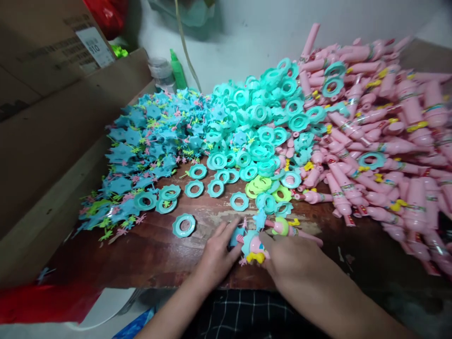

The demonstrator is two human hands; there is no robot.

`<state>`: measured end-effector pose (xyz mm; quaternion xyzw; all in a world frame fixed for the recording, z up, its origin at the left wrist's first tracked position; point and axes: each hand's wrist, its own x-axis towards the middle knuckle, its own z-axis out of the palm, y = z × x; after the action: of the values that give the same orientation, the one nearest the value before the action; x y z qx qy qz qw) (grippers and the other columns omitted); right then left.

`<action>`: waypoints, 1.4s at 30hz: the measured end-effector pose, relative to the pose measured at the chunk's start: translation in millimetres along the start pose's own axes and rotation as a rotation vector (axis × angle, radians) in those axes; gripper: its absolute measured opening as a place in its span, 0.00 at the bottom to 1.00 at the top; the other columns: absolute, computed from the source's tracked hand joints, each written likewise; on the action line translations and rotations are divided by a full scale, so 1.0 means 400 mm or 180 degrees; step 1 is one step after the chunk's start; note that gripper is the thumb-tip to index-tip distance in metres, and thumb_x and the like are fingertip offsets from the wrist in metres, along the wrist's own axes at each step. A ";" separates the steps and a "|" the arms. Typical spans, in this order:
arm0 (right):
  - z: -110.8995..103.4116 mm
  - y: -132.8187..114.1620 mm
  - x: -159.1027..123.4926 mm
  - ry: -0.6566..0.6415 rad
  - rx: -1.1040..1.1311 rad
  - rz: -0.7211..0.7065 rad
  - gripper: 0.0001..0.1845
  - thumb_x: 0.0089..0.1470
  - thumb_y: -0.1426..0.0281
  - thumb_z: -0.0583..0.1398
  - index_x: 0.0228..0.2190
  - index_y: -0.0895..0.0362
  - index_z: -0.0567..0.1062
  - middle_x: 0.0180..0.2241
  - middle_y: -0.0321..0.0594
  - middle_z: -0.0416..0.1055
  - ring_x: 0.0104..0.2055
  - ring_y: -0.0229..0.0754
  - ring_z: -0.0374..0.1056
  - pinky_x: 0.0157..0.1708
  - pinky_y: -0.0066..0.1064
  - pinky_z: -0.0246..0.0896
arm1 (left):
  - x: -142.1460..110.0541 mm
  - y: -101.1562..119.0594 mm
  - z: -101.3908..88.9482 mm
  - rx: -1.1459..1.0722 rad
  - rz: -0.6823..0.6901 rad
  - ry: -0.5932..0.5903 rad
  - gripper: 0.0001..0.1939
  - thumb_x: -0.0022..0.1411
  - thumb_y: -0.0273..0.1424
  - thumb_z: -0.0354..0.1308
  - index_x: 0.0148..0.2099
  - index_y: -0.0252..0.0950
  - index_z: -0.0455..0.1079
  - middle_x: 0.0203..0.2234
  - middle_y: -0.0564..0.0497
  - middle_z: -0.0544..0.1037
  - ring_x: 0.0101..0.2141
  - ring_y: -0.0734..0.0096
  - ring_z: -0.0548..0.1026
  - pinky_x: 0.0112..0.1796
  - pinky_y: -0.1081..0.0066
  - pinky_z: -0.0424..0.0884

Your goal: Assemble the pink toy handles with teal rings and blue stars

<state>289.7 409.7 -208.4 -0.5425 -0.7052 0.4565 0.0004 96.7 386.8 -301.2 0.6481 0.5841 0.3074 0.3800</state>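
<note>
My left hand rests on the wooden table near its front edge, fingers bent around a small blue star piece. My right hand is closed on a pink toy wand that carries a teal ring, a blue star and a yellow clip. A second assembled wand with a green ring lies just beyond my right hand. A loose teal ring lies left of my left hand.
Behind my hands lie a heap of blue star pieces, a heap of teal rings with a few green ones, and a big pile of pink wand handles. Cardboard boxes stand at the left; a green bottle stands at the back.
</note>
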 end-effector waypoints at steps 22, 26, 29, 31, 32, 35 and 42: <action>-0.263 0.355 0.091 0.2560 -0.2569 -0.0147 0.20 0.62 0.66 0.52 0.53 0.56 0.69 0.46 0.42 0.67 0.51 0.47 0.57 0.51 0.42 0.50 | 0.182 0.039 -0.026 0.0887 0.0599 0.0376 0.08 0.65 0.33 0.53 0.34 0.36 0.65 0.38 0.49 0.70 0.43 0.64 0.66 0.47 0.62 0.65; -0.250 0.287 0.034 0.2982 -0.2199 -0.0617 0.24 0.63 0.61 0.52 0.57 0.56 0.65 0.53 0.43 0.63 0.57 0.45 0.56 0.57 0.40 0.52 | 0.165 0.106 -0.048 -0.1543 -0.0178 0.0934 0.12 0.65 0.41 0.54 0.42 0.38 0.68 0.38 0.52 0.72 0.41 0.72 0.70 0.44 0.72 0.65; -0.180 0.191 -0.012 0.2839 -0.1732 -0.1307 0.25 0.64 0.65 0.50 0.61 0.52 0.60 0.52 0.41 0.63 0.54 0.32 0.62 0.53 0.23 0.60 | 0.157 0.188 -0.031 -0.3534 -0.0636 0.1234 0.15 0.65 0.44 0.53 0.46 0.39 0.68 0.40 0.51 0.73 0.43 0.73 0.72 0.45 0.73 0.67; -0.114 0.133 -0.032 0.2309 -0.1642 -0.1574 0.27 0.65 0.68 0.49 0.63 0.48 0.56 0.51 0.38 0.64 0.47 0.26 0.66 0.46 0.16 0.63 | 0.150 0.242 -0.013 -0.4307 -0.0681 0.1236 0.15 0.65 0.43 0.53 0.48 0.38 0.67 0.42 0.50 0.73 0.46 0.71 0.73 0.48 0.72 0.68; -0.080 0.110 -0.040 0.2166 -0.1457 -0.1644 0.26 0.65 0.67 0.50 0.63 0.48 0.55 0.52 0.37 0.64 0.48 0.26 0.67 0.46 0.16 0.64 | 0.145 0.265 -0.004 -0.4504 -0.0658 0.1158 0.15 0.65 0.42 0.53 0.49 0.39 0.67 0.43 0.50 0.72 0.46 0.69 0.73 0.48 0.71 0.68; 0.002 0.073 -0.054 0.1902 0.0095 -0.1328 0.21 0.63 0.62 0.51 0.55 0.56 0.61 0.49 0.41 0.67 0.50 0.30 0.68 0.48 0.17 0.67 | 0.110 0.299 0.020 -0.4549 -0.0529 0.0646 0.19 0.64 0.36 0.56 0.56 0.44 0.62 0.46 0.51 0.72 0.45 0.71 0.73 0.48 0.73 0.68; 0.057 0.039 -0.071 -0.1079 0.4496 0.0774 0.37 0.52 0.43 0.56 0.51 0.56 0.55 0.25 0.32 0.60 0.15 0.24 0.52 0.11 0.15 0.44 | 0.013 0.249 0.026 -0.3858 -0.0223 -0.0423 0.32 0.62 0.35 0.57 0.66 0.45 0.50 0.47 0.47 0.72 0.48 0.66 0.71 0.51 0.67 0.67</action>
<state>302.0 373.2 -217.6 -0.4093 -0.1683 0.8763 0.1902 158.4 387.8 -222.0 0.3147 0.3012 0.5314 0.7266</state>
